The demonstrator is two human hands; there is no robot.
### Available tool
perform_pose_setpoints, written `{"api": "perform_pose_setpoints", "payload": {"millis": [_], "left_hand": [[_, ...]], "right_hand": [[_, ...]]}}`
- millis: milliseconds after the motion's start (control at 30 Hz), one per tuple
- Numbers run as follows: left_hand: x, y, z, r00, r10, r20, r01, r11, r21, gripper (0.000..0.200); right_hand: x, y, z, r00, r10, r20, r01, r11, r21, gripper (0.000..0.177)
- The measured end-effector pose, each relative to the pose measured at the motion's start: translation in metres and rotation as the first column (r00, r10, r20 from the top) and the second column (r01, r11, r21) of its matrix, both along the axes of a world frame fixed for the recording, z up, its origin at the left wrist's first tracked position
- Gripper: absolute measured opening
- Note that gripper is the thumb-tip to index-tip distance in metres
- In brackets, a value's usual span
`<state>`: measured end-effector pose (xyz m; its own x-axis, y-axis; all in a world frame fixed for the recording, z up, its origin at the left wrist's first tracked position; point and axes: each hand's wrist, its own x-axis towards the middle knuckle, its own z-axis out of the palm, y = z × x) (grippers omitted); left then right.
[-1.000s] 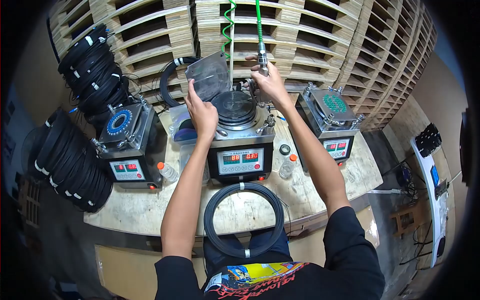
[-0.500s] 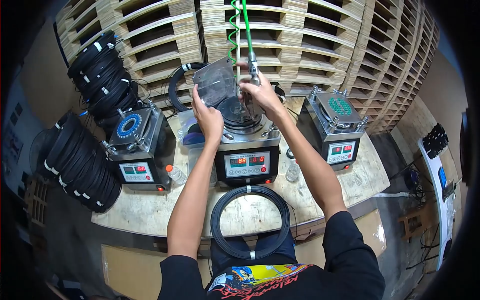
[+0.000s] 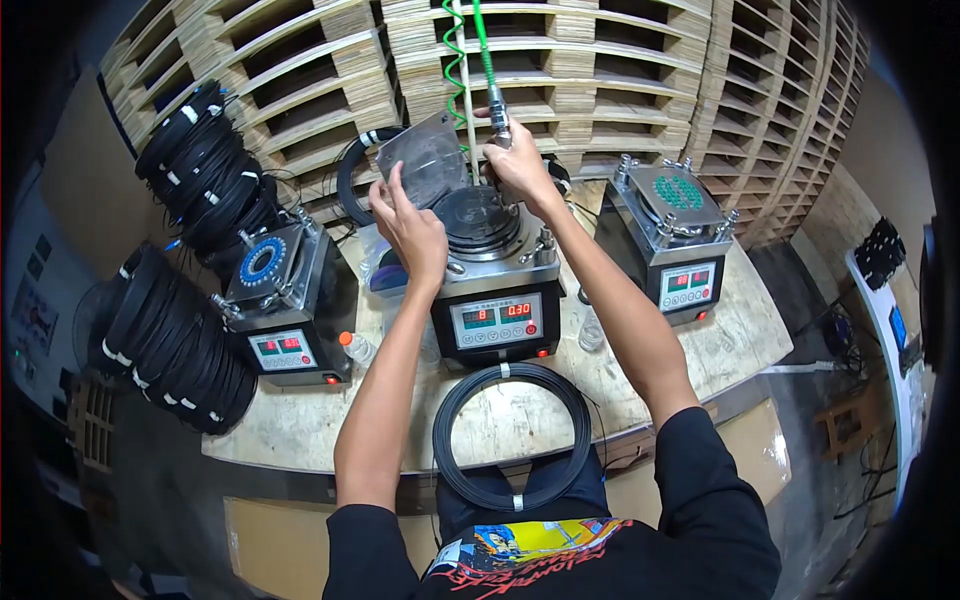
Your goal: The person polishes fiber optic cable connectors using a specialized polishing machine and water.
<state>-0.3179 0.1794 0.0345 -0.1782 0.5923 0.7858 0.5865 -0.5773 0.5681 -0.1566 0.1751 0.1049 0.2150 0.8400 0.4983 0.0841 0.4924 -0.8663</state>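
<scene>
My right hand (image 3: 515, 170) is wrapped round an air blow gun (image 3: 498, 108), held over the right side of the middle machine (image 3: 455, 345). A green hose (image 3: 483, 45) runs up from the gun. Below it lies the round dark disc (image 3: 472, 213) on top of that machine. A square metal plate (image 3: 425, 165) stands tilted behind the disc. My left hand (image 3: 412, 235) is at the plate's lower left, fingers spread and overlapping the plate in this view.
Similar machines stand left (image 3: 285, 330) and right (image 3: 680, 250), with blue and green rings of parts on top. A black cable coil (image 3: 440, 440) overhangs the table's front edge. Stacked coils (image 3: 170, 350) rise at left. Small bottles (image 3: 357, 348) and wooden pallets (image 3: 560, 60) are close by.
My left hand has let go of the plate's left edge and its fingers have spread. My right hand has shifted slightly up with the blow gun. The middle display's digits have changed.
</scene>
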Motion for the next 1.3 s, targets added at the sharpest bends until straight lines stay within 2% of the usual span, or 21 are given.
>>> {"api": "perform_pose_setpoints", "payload": {"millis": [33, 100, 133, 167, 233, 267, 300, 400, 433, 500, 567, 633, 667, 733, 900, 1000, 1067, 1167, 1200, 1233, 1300], "left_hand": [[0.0, -0.002, 0.001, 1.0, -0.009, -0.008, 0.009, 1.0, 0.0, 0.075], [-0.003, -0.005, 0.005, 0.958, 0.009, -0.287, 0.023, 0.994, 0.108, 0.065], [-0.005, -0.005, 0.005, 0.933, -0.048, -0.357, 0.091, 0.991, 0.103, 0.051], [-0.007, -0.004, 0.005, 0.93, -0.047, -0.365, 0.093, 0.989, 0.111, 0.051], [-0.011, -0.002, 0.009, 0.818, -0.269, -0.508, 0.322, 0.947, 0.017, 0.041], [-0.013, -0.001, 0.012, 0.745, -0.302, -0.594, 0.38, 0.925, 0.006, 0.032], [-0.014, -0.001, 0.015, 0.741, -0.3, -0.6, 0.38, 0.925, 0.007, 0.032], [-0.01, 0.001, 0.03, 0.363, -0.324, -0.874, 0.356, 0.915, -0.191, 0.038], [-0.006, 0.002, 0.036, 0.365, -0.319, -0.875, 0.352, 0.917, -0.188, 0.038], [0.006, 0.001, 0.048, 0.146, -0.328, -0.933, 0.218, 0.931, -0.293, 0.038], [0.018, 0.002, 0.054, 0.103, -0.268, -0.958, 0.238, 0.942, -0.238, 0.039], [0.031, 0.008, 0.056, -0.029, -0.333, -0.942, 0.162, 0.929, -0.333, 0.036], [0.033, 0.013, 0.059, -0.028, -0.331, -0.943, 0.162, 0.93, -0.331, 0.036], [0.039, 0.013, 0.07, 0.014, -0.445, -0.896, 0.13, 0.889, -0.439, 0.034], [0.04, 0.021, 0.071, -0.049, -0.471, -0.881, 0.089, 0.876, -0.474, 0.035], [0.046, 0.015, 0.063, -0.054, -0.442, -0.896, 0.133, 0.886, -0.445, 0.04], [0.051, 0.005, 0.057, -0.019, -0.228, -0.973, 0.326, 0.919, -0.222, 0.042], [0.045, -0.006, 0.07, 0.012, -0.179, -0.984, 0.298, 0.94, -0.167, 0.04], [0.041, -0.006, 0.077, 0.065, -0.235, -0.97, 0.223, 0.951, -0.215, 0.037], [0.032, 0.002, 0.078, 0.115, -0.28, -0.953, 0.226, 0.942, -0.249, 0.036], [0.015, 0.007, 0.072, 0.343, -0.364, -0.866, 0.303, 0.916, -0.264, 0.04]], "right_hand": [[0.01, 0.006, -0.007, 1.0, -0.009, -0.008, 0.009, 1.0, 0.0, 0.048], [0.025, 0.013, -0.011, 0.952, -0.3, 0.053, 0.283, 0.935, 0.213, 0.044], [0.031, 0.008, -0.008, 0.936, -0.353, 0.005, 0.342, 0.91, 0.233, 0.04], [0.036, 0.005, -0.002, 0.946, -0.324, 0.004, 0.314, 0.922, 0.226, 0.042], [0.034, -0.004, 0.015, 0.995, -0.001, -0.099, 0.009, 0.997, 0.076, 0.045], [0.036, -0.01, 0.023, 0.988, 0.14, -0.072, -0.143, 0.989, -0.043, 0.049], [0.034, -0.01, 0.026, 0.981, 0.191, -0.045, -0.194, 0.979, -0.065, 0.051], [0.034, -0.009, 0.033, 0.977, 0.215, 0.002, -0.215, 0.975, -0.061, 0.053], [0.035, -0.007, 0.034, 0.973, 0.228, 0.02, -0.226, 0.972, -0.057, 0.053], [0.038, -0.007, 0.032, 0.969, 0.242, 0.038, -0.24, 0.969, -0.05, 0.054], [0.043, -0.014, 0.027, 0.977, 0.211, 0.022, -0.208, 0.975, -0.075, 0.053], [0.056, -0.022, 0.023, 0.977, 0.211, 0.042, -0.204, 0.971, -0.123, 0.054], [0.064, -0.018, 0.016, 0.981, 0.182, 0.063, -0.171, 0.975, -0.139, 0.054], [0.075, -0.022, 0.012, 0.986, 0.158, 0.055, -0.145, 0.971, -0.191, 0.055], [0.095, -0.021, 0.003, 0.992, 0.122, 0.04, -0.114, 0.978, -0.175, 0.056], [0.093, -0.027, 0.004, 0.996, 0.084, -0.019, -0.086, 0.977, -0.194, 0.056], [0.092, -0.033, 0.002, 0.997, 0.076, 0.009, -0.073, 0.981, -0.181, 0.056], [0.099, -0.034, 0.0, 0.996, 0.072, 0.056, -0.061, 0.983, -0.173, 0.055], [0.102, -0.033, -0.001, 0.996, 0.077, 0.047, -0.069, 0.985, -0.159, 0.055], [0.102, -0.032, -0.002, 0.996, 0.084, 0.037, -0.078, 0.986, -0.145, 0.055], [0.098, -0.028, -0.002, 0.997, 0.075, 0.006, -0.073, 0.982, -0.172, 0.054]]}}
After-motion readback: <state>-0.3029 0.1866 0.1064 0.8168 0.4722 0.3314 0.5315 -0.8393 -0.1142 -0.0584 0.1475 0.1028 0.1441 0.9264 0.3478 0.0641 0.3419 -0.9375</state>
